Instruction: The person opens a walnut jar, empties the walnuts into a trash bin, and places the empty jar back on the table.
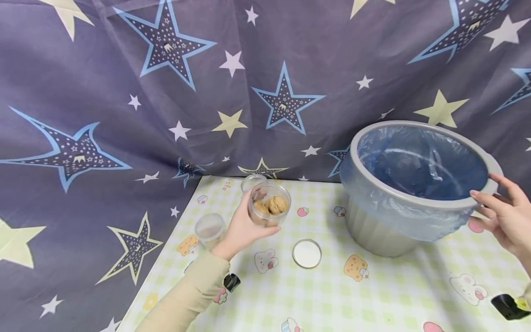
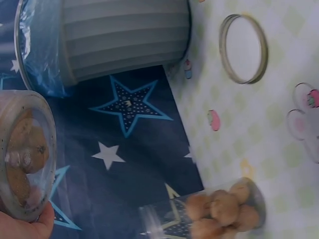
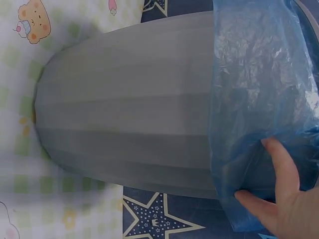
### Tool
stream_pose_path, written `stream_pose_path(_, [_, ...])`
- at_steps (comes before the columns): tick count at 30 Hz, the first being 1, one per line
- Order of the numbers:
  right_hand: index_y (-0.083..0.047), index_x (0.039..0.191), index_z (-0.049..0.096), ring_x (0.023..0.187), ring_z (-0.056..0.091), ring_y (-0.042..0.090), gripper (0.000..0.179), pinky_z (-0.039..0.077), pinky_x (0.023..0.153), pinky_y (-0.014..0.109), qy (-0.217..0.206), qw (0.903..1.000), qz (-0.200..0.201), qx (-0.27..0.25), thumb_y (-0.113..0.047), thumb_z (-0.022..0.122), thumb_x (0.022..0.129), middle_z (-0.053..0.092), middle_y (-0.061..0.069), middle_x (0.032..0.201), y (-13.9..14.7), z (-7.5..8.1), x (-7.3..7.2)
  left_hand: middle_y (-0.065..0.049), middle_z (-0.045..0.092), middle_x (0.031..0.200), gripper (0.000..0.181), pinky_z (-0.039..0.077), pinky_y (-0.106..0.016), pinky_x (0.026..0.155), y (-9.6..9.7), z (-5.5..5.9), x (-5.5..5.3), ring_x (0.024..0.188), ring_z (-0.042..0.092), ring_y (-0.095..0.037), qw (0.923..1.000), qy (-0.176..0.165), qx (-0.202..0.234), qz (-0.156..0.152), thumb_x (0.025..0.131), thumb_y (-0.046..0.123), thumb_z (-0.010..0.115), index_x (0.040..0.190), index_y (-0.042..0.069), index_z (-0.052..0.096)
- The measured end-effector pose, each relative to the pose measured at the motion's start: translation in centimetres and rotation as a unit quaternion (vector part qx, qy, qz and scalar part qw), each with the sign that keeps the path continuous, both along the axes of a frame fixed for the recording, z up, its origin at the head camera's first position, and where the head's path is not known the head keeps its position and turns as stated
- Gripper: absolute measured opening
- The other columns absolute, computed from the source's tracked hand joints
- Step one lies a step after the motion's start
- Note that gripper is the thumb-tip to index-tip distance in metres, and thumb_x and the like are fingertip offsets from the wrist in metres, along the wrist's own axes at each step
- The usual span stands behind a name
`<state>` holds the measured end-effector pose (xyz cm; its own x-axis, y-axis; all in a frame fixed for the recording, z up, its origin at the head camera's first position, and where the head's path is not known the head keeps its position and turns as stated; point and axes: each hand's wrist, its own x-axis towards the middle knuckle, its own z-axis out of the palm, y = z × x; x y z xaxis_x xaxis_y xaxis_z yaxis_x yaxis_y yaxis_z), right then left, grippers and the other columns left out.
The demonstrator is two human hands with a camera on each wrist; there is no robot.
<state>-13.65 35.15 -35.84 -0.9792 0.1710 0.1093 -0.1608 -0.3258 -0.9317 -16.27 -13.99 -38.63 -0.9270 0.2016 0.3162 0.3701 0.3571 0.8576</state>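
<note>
My left hand [image 1: 245, 229] grips a clear plastic jar [image 1: 269, 220], held above the table, with walnuts [image 1: 277, 204] inside. The left wrist view shows the same jar [image 2: 52, 144] from its base, walnuts visible through it and fingertips at its edge. On the right, a grey ribbed trash bin [image 1: 373, 230] stands with a blue plastic liner [image 1: 423, 166] folded over its rim. My right hand [image 1: 508, 212] holds the bin's rim at its right side. Seen from the right wrist, two fingers [image 3: 285, 169] lie against the liner's outer fold.
A white disc-shaped lid with a gold edge [image 1: 307, 253] lies mid-table. Behind the held jar stands another clear jar [image 1: 251, 181], its walnuts [image 2: 224, 207] showing in the left wrist view. A translucent container [image 1: 209, 227] is beside my left wrist. A star-patterned cloth [image 1: 290, 152] hangs behind the table.
</note>
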Motion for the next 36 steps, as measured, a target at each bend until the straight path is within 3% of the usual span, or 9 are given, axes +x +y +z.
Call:
stream_pose_path(10, [-0.029, 0.128, 0.033, 0.069, 0.067, 0.007, 0.053, 0.055, 0.049, 0.023, 0.003, 0.9997, 0.009, -0.023, 0.009, 0.044, 0.092, 0.054, -0.004, 0.085, 0.2, -0.4, 0.2, -0.008, 0.052, 0.129, 0.098, 0.038, -0.041, 0.106, 2.2, 3.2, -2.0, 0.122, 0.049, -0.023, 0.9990, 0.032, -0.028, -0.012, 0.059, 0.014, 0.089, 0.140, 0.011, 0.034])
stream_pose_path(19, [-0.032, 0.134, 0.029, 0.072, 0.064, 0.001, 0.059, 0.055, 0.051, 0.020, -0.018, 0.9995, -0.004, 0.026, 0.006, 0.047, 0.092, 0.047, -0.008, 0.094, 0.5, -1.1, 0.4, -0.007, 0.054, 0.125, 0.093, 0.042, -0.035, 0.102, 4.8, 5.7, -3.5, 0.115, 0.053, -0.020, 0.9951, 0.052, -0.071, -0.044, 0.059, 0.015, 0.089, 0.138, 0.011, 0.039])
stream_pose_path(23, [-0.032, 0.136, 0.028, 0.072, 0.064, 0.001, 0.060, 0.054, 0.051, 0.019, -0.027, 0.9991, 0.002, 0.033, 0.006, 0.047, 0.093, 0.046, -0.008, 0.097, 0.5, -1.2, 0.6, -0.003, 0.056, 0.124, 0.091, 0.042, -0.030, 0.102, 6.0, 6.6, -4.3, 0.113, 0.054, -0.016, 0.9874, 0.086, -0.115, -0.066, 0.057, 0.020, 0.090, 0.134, 0.010, 0.042])
stream_pose_path(28, [-0.034, 0.150, 0.011, 0.074, 0.061, -0.006, 0.075, 0.053, 0.053, 0.015, -0.057, 0.9955, -0.008, 0.075, 0.000, 0.048, 0.095, 0.032, -0.011, 0.112, 0.4, -1.7, 0.7, -0.004, 0.058, 0.121, 0.092, 0.043, -0.028, 0.100, 8.1, 7.7, -5.3, 0.110, 0.055, -0.016, 0.9731, 0.137, -0.169, -0.076, 0.053, 0.025, 0.091, 0.131, 0.009, 0.045])
stream_pose_path(36, [-0.033, 0.136, 0.028, 0.072, 0.063, -0.002, 0.061, 0.053, 0.050, 0.017, -0.034, 0.9977, -0.017, 0.057, 0.005, 0.048, 0.093, 0.045, -0.009, 0.094, 0.6, -1.5, 0.8, -0.006, 0.057, 0.124, 0.094, 0.042, -0.026, 0.101, 12.5, 8.7, -6.6, 0.114, 0.054, -0.019, 0.9623, 0.145, -0.220, -0.067, 0.057, 0.034, 0.089, 0.134, 0.010, 0.042])
